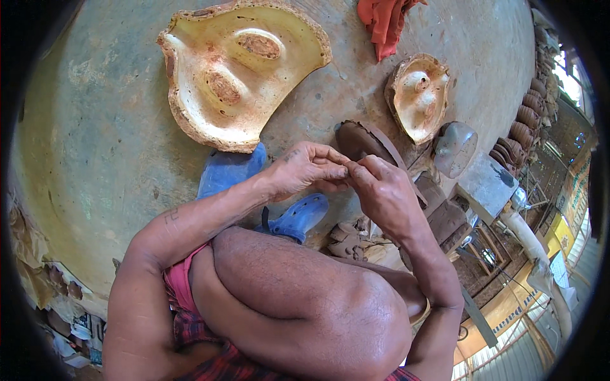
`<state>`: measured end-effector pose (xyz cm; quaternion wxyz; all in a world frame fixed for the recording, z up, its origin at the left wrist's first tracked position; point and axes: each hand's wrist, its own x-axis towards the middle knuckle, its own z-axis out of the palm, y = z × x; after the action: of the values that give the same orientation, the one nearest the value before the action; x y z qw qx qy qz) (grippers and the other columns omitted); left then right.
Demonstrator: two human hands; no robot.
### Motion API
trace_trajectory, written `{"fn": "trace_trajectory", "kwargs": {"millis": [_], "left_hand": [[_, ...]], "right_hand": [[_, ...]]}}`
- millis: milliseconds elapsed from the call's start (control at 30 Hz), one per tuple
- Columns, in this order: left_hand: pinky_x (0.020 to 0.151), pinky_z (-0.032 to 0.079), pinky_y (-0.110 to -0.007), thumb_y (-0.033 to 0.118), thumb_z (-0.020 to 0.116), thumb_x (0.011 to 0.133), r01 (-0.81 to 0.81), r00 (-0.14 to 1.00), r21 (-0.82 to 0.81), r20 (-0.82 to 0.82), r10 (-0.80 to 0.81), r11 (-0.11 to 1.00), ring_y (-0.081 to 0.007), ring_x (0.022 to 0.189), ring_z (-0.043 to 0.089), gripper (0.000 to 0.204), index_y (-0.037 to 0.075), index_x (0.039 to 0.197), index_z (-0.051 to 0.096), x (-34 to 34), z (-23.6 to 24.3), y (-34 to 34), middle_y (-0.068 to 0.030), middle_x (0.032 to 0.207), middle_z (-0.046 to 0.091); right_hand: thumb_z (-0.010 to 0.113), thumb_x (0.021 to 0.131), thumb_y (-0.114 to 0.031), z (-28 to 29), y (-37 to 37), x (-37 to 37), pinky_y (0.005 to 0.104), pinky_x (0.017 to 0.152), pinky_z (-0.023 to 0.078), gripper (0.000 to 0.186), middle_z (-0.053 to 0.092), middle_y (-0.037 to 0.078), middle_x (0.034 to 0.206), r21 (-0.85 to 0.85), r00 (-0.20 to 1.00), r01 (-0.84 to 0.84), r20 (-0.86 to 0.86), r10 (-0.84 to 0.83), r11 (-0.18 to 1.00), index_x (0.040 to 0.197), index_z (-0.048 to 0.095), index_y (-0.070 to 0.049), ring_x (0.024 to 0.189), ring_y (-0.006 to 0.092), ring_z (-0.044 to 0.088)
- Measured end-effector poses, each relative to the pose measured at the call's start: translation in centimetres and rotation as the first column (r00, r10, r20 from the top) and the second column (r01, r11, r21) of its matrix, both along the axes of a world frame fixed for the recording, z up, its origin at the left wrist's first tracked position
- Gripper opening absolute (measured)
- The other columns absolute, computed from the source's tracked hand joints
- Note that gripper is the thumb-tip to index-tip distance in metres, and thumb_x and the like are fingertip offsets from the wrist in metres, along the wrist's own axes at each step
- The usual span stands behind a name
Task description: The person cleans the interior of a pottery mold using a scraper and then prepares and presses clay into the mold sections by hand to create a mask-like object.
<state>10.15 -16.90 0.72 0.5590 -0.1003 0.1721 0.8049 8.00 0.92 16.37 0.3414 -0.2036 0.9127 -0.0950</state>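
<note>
Above my bent knee, my left hand (305,170) and my right hand (386,193) meet fingertip to fingertip. Both are closed in a pinch, and whatever lies between the fingers is hidden or too small to name. Just beyond my right hand is a dark brown clay piece (367,136) with a rounded, raised edge, partly covered by that hand. Farther off to the left lies a large cream mould-like shell (190,117) with a rough brown rim and two raised ovals inside. A smaller cream shell (416,95) of similar make rests beyond the clay piece.
Blue clogs (232,171) stand on the floor below my left forearm. A red cloth (384,28) lies at the far side. On the right are a clear plastic-looking piece (455,149), a grey block (488,184), brown clay blocks (447,222) and stacked brown pieces (526,120).
</note>
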Motion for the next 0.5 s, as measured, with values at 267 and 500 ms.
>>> {"fn": "trace_trajectory", "kwargs": {"millis": [267, 500], "left_hand": [[0.082, 0.062, -0.029, 0.018, 0.074, 0.103, 0.04, 0.984, -0.138, -0.165, -0.063, 0.99, -0.0143, 0.096, 0.076, 0.031, 0.0, 0.128, 0.07, -1.3, -1.8, -0.3, -0.0098, 0.112, 0.079], [0.082, 0.062, -0.029, 0.018, 0.073, 0.104, 0.149, 0.958, -0.24, -0.205, -0.2, 0.959, -0.0145, 0.091, 0.075, 0.026, -0.001, 0.122, 0.07, 1.6, -4.4, -1.3, -0.0088, 0.106, 0.078]], "right_hand": [[0.07, 0.094, -0.01, -0.2, 2.6, -4.1, 0.0454, 0.077, 0.058, 0.021, 0.069, 0.018, 0.093, -0.043, 0.943, 0.329, -0.042, -0.331, 0.943, 0.113, 0.075, -0.004, 0.084, 0.038, 0.072], [0.073, 0.093, -0.014, -2.8, 4.3, -5.3, 0.0418, 0.084, 0.059, 0.02, 0.077, 0.019, 0.102, 0.091, 0.908, 0.411, -0.123, -0.399, 0.907, 0.108, 0.08, -0.002, 0.092, 0.0353, 0.076]]}}
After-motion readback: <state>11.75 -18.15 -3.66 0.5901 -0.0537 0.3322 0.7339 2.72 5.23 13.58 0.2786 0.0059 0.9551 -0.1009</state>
